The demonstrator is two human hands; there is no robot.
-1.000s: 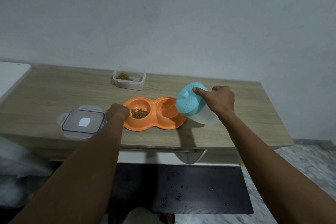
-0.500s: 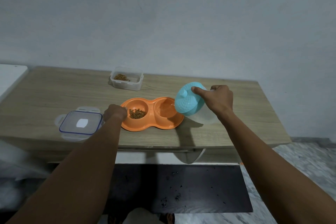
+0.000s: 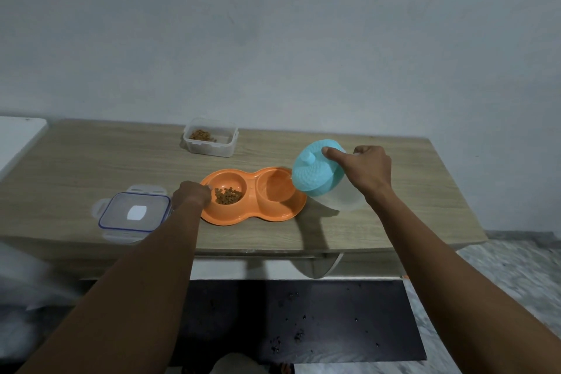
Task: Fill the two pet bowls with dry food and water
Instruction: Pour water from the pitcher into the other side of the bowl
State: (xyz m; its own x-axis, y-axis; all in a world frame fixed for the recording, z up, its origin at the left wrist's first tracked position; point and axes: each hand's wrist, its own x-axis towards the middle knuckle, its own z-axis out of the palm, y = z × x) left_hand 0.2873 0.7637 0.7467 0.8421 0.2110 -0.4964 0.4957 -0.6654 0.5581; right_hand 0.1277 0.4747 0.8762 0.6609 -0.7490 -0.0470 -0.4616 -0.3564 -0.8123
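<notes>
Right hand (image 3: 368,171) grips a tilted translucent jug (image 3: 343,196) with a bumpy teal lid (image 3: 314,174); left hand (image 3: 192,195) clenched.

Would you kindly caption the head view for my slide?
Right hand tips jug over the empty bowl; left hand steadies the feeder beside kibble.

Left hand (image 3: 192,195) rests curled; right hand (image 3: 368,169) grips, index finger extended.

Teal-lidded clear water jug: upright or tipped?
Tipped. The right hand tilts the teal-lidded clear jug, lid leaning over the orange double bowl's right cup.
</notes>
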